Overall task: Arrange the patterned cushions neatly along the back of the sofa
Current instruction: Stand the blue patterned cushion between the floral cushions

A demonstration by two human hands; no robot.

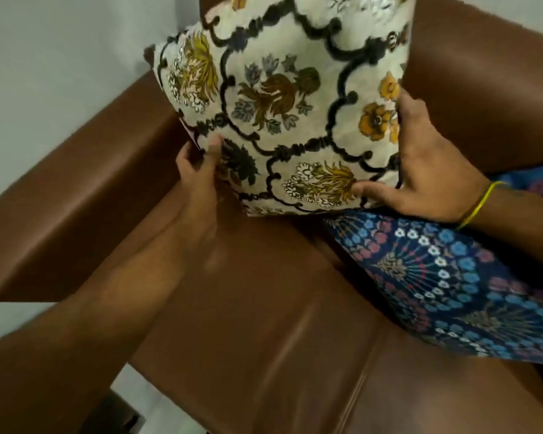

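I hold the cream flower cushion (282, 98) up in the sofa (264, 324) corner, near the back. My left hand (198, 173) pinches its lower left edge and my right hand (430, 170) grips its right side. The blue cushion (452, 283) lies on the seat just beside it.

The bare left forearm rises from the lower left of the frame to the left hand (198, 173) at centre, thumb forward and fingers (185, 155) curled in a grip, while the right hand (427, 164), a thin yellow thread wristband (478, 205) on its wrist, reaches in from the right with spread fingers and thumb clamped.
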